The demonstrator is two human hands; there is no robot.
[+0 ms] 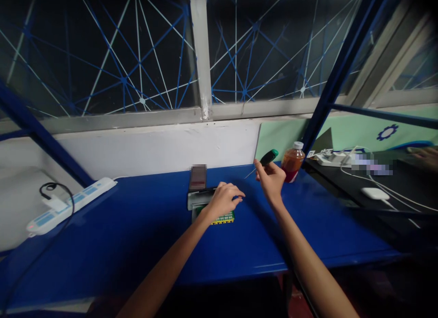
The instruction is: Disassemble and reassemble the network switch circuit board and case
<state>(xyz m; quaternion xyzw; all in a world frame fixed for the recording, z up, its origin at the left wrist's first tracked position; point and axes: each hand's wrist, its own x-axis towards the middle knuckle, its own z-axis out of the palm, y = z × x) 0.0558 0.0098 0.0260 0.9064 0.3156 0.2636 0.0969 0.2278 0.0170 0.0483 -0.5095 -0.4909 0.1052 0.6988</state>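
My right hand [272,179] is raised above the table, its fingers closed around a screwdriver [269,157]. The screwdriver has a green and black handle, and its thin shaft slants down to the left. Lower and to the left, my left hand [226,199] hovers over or rests on a green circuit board [224,217] with a yellow edge; whether it touches is unclear. Its fingers are bent but apart, with nothing visible between them. Just behind the board lies a grey case-like piece [198,199], partly covered by that hand.
A dark phone-like object [198,176] stands behind the grey piece on the blue table [137,226]. A drink bottle [293,163] is right of my right hand. A white power strip [71,206] lies left. Cables and a white adapter [374,193] are on the black table.
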